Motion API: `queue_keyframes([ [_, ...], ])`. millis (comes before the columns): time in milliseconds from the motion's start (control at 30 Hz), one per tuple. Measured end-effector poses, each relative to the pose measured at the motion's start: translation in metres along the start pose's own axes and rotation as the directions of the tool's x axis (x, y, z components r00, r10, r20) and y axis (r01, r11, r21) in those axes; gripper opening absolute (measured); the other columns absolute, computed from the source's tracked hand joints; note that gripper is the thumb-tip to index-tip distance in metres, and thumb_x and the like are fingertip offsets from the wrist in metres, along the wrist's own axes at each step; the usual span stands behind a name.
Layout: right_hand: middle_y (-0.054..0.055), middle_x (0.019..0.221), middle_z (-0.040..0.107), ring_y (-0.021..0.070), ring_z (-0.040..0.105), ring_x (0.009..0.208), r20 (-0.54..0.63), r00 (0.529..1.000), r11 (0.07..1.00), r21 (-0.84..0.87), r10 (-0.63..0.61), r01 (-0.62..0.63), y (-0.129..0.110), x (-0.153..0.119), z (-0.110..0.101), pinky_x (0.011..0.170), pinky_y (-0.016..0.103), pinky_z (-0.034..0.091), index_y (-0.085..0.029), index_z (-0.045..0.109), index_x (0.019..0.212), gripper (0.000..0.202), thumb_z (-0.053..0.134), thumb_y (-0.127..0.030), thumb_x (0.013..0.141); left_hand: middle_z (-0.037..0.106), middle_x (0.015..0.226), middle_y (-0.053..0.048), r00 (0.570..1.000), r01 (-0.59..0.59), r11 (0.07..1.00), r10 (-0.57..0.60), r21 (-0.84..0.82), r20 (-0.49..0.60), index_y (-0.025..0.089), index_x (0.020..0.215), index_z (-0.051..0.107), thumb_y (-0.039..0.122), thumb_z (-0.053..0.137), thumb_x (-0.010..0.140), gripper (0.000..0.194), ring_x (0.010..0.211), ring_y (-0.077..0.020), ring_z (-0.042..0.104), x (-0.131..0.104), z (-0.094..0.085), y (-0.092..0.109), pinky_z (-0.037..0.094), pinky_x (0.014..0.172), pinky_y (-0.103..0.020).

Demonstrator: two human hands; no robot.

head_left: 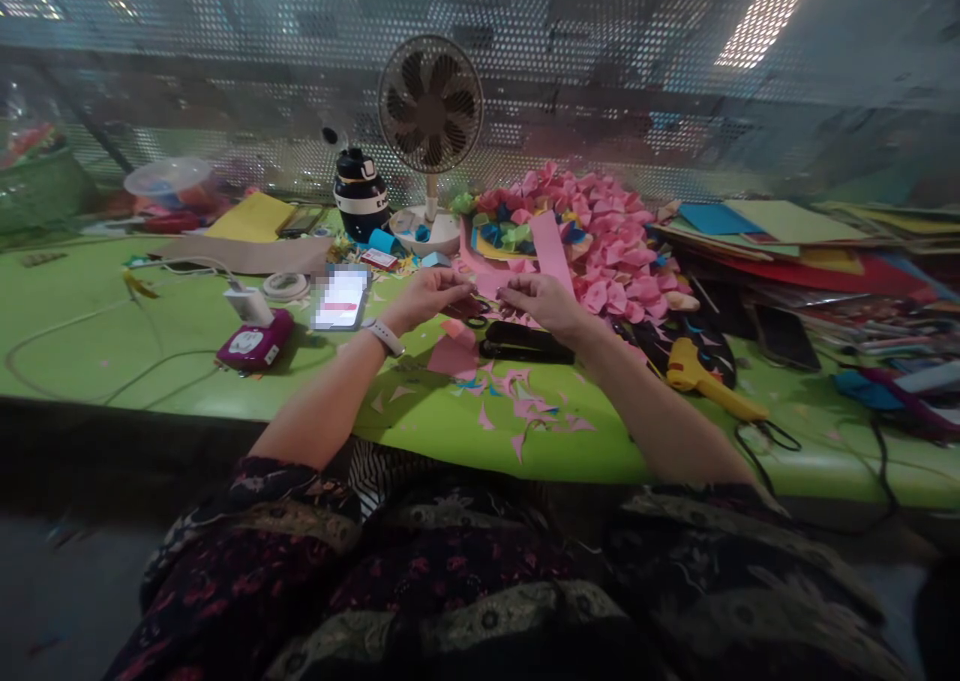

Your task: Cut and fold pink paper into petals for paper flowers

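Observation:
My left hand [431,297], with a white band on its wrist, is raised over the green table with its fingertips pinched together. Facing it, a small gap away, my right hand [544,304] has its thumb and fingers closed too. Whatever is in either hand is too small or hidden to make out. Just below them lies a black stapler [529,345]. A pink paper piece [454,354] rests left of the stapler, and pink paper scraps [525,397] are scattered in front. Behind my hands are a long pink paper strip [553,246] and a heap of folded pink paper petals [619,246].
A lit phone [341,298], a tape roll [286,287] and a purple power socket [256,343] lie to the left. Behind stand a fan [431,106] and a black jug [361,201]. A yellow glue gun [712,381] and stacked coloured paper [795,223] are at right.

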State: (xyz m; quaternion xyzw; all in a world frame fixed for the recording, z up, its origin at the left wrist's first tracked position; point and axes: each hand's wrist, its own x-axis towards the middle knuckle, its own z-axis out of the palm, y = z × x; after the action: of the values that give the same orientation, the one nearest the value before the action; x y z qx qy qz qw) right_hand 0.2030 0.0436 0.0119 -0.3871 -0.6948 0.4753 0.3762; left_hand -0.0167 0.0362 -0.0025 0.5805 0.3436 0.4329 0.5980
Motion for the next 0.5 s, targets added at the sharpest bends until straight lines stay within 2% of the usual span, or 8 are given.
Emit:
queue_keyframes([
  [133, 0.002, 0.065, 0.067, 0.0123, 0.059, 0.055, -0.060, 0.998, 1.000, 0.006, -0.012, 0.013, 0.003, 0.001, 0.002, 0.054, 0.027, 0.047, -0.019, 0.063, 0.069, 0.047, 0.082, -0.061, 0.066, 0.077, 0.086, -0.009, 0.996, -0.053, 0.995, 0.047, -0.090, -0.074, 0.012, 0.089, 0.068, 0.044, 0.083, 0.073, 0.038, 0.078, -0.0202, 0.075, -0.002, 0.011, -0.001, 0.060, 0.072, -0.030],
  [233, 0.002, 0.061, 0.066, 0.0130, 0.059, 0.054, -0.086, 0.996, 1.000, 0.009, -0.002, 0.003, 0.003, -0.001, 0.004, 0.051, 0.026, 0.045, -0.019, 0.064, 0.072, 0.045, 0.082, -0.059, 0.067, 0.077, 0.090, -0.008, 0.992, -0.093, 0.988, 0.083, -0.121, -0.090, 0.014, 0.090, 0.070, 0.050, 0.081, 0.073, 0.042, 0.086, -0.0217, 0.074, -0.003, 0.020, -0.004, 0.060, 0.074, -0.031],
  [367, 0.003, 0.073, 0.071, 0.0130, 0.060, 0.056, -0.050, 0.999, 0.999, 0.035, 0.004, -0.002, -0.001, -0.006, 0.010, 0.053, 0.027, 0.047, -0.019, 0.065, 0.076, 0.041, 0.080, -0.056, 0.069, 0.074, 0.080, -0.004, 0.980, -0.166, 0.979, 0.150, -0.118, -0.128, 0.013, 0.081, 0.069, 0.052, 0.083, 0.069, 0.043, 0.079, -0.0166, 0.072, -0.002, 0.025, -0.009, 0.058, 0.077, -0.029],
  [433, 0.004, 0.078, 0.072, 0.0136, 0.061, 0.060, -0.008, 1.000, 1.000, 0.014, -0.023, 0.023, -0.005, -0.009, 0.011, 0.058, 0.029, 0.050, -0.018, 0.065, 0.078, 0.036, 0.079, -0.050, 0.072, 0.073, 0.075, -0.003, 0.981, -0.158, 0.977, 0.139, -0.145, -0.137, 0.013, 0.077, 0.067, 0.049, 0.085, 0.067, 0.042, 0.074, -0.0144, 0.071, -0.001, 0.024, -0.010, 0.058, 0.076, -0.028],
  [500, 0.003, 0.080, 0.071, 0.0145, 0.063, 0.065, -0.026, 0.996, 0.996, -0.023, -0.091, 0.090, -0.007, -0.011, 0.010, 0.063, 0.030, 0.052, -0.019, 0.065, 0.083, 0.030, 0.079, -0.042, 0.071, 0.072, 0.074, -0.003, 0.987, -0.122, 0.978, 0.102, -0.171, -0.122, 0.013, 0.076, 0.067, 0.046, 0.086, 0.067, 0.039, 0.070, -0.0130, 0.070, -0.001, 0.022, -0.008, 0.057, 0.073, -0.027],
])
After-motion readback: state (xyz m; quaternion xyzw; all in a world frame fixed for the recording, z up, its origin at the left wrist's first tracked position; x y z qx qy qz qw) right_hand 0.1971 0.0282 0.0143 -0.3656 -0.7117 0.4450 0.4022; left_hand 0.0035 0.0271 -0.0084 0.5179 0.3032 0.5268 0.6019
